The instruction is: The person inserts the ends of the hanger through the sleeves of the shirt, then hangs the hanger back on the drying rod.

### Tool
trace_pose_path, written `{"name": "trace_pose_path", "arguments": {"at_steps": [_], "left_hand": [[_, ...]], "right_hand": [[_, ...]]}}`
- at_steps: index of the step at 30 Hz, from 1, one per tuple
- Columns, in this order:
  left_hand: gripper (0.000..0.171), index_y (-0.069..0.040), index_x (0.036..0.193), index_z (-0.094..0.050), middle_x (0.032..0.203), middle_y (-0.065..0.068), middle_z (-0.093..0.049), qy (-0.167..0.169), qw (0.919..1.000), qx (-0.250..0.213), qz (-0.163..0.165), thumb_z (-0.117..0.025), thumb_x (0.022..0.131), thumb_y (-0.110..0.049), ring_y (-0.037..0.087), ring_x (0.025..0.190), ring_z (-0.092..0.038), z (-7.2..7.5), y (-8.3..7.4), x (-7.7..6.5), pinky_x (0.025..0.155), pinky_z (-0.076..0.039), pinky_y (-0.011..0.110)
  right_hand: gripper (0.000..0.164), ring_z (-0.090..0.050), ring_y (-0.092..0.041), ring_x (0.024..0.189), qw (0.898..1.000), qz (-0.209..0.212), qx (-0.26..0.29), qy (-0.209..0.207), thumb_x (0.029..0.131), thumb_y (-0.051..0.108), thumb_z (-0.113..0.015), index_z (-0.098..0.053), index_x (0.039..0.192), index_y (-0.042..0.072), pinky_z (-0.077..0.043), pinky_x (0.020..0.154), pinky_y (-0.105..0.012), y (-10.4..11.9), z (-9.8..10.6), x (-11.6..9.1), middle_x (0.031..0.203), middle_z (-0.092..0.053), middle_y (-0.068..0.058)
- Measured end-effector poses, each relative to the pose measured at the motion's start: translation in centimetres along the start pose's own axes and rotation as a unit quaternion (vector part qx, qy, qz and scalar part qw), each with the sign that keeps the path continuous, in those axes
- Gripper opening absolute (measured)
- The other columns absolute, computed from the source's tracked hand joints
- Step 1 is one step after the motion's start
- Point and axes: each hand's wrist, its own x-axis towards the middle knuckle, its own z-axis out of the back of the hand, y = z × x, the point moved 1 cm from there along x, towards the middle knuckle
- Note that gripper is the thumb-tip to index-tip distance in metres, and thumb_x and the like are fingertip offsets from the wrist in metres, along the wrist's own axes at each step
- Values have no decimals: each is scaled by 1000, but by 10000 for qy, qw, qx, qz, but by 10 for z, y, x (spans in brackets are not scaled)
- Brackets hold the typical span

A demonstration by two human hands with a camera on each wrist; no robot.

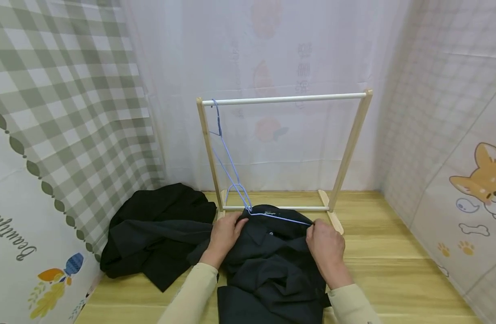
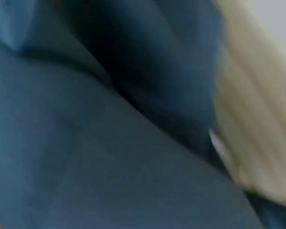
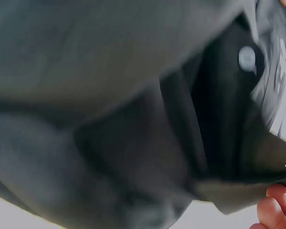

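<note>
The shirt [image 1: 272, 274] lies before the rack [image 1: 349, 139], a hanger [image 1: 288, 219] across its collar. The left hand [image 1: 223, 237] pinches cloth beside the collar; the right hand [image 1: 326, 245] grips cloth at the hanger's end. Fitting the hanger seems under way; next calls for seating both shoulders.

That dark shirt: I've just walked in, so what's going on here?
A person is holding the dark shirt at its collar end, the left grip on one side and the right grip on the other, with a blue hanger lying across the collar. Another blue hanger hangs at the left end of the rack's top rail; the shirt is not on the rail. More dark clothing lies heaped to the left.
</note>
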Motion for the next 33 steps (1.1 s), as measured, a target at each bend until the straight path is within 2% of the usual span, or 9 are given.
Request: {"name": "trace_pose_path", "arguments": {"at_steps": [5,11,15,18,20,23,26,29,33], "left_hand": [[14,-13,98,-72,87,2,-72,218,9918,-733,1023,-72,92,-26,21,77,-68,-1,-14,0,66,-51,35],[12,-13,91,-68,70,-3,-62,299,9885,-1018,1077,-71,93,-24,12,63,-58,-3,-34,3,56,-42,27],[15,-10,93,-68,61,-4,-51,333,9843,-1282,1166,-69,95,-25,9,56,-51,-6,-37,5,53,-39,25],[18,-10,94,-70,63,-5,-54,388,9797,-1485,1287,-67,97,-27,9,57,-51,-5,-34,6,54,-40,26],[18,-11,94,-70,67,-4,-58,515,9739,-1702,1409,-65,97,-28,10,59,-52,-3,-29,6,56,-40,26],[22,-10,94,-69,75,1,-62,807,9613,-2130,1550,-64,98,-31,13,66,-55,1,-21,5,61,-43,28],[27,-8,98,-70,82,6,-65,1232,9466,-2544,1549,-62,99,-34,18,73,-58,7,-15,7,66,-45,30],[29,-9,104,-71,92,4,-67,1638,9321,-2846,1526,-59,101,-35,17,83,-60,10,-13,9,74,-47,31],[23,-8,98,-69,88,0,-62,1911,9182,-3143,1470,-59,101,-29,13,79,-55,11,-13,9,73,-45,29]], "right_hand": [[22,-50,-40,40,9981,402,39,-461,79,1,-64,-49,62,2,-39,35,-51,16,-6,-7,49,-48,-18],[18,-48,-27,39,9969,561,416,350,84,1,-66,-56,70,2,-41,38,-40,41,-12,-21,49,-46,-10],[4,-51,-15,44,9862,794,1125,914,88,4,-69,-69,87,0,-41,42,-29,62,-10,-29,58,-56,-3],[12,-58,-12,55,9770,984,1455,1209,90,11,-72,-74,98,2,-48,50,-28,67,-9,-28,70,-65,-1],[11,-62,-16,60,9780,1086,1485,981,90,15,-73,-75,94,5,-51,54,-32,61,-8,-25,74,-67,-2],[7,-65,-24,68,9858,989,1351,131,89,15,-75,-74,87,7,-52,59,-41,42,-6,-15,78,-66,-4],[11,-64,-38,86,9898,819,1137,-264,89,6,-70,-72,98,0,-51,73,-52,19,-2,-1,96,-66,-18],[30,-58,-45,110,9893,918,936,642,92,1,-63,-65,121,-5,-40,94,-64,0,1,11,119,-63,-25],[31,-59,-42,114,9650,1016,1280,2053,97,6,-61,-63,125,-6,-38,99,-63,-13,5,15,121,-64,-25]]}}
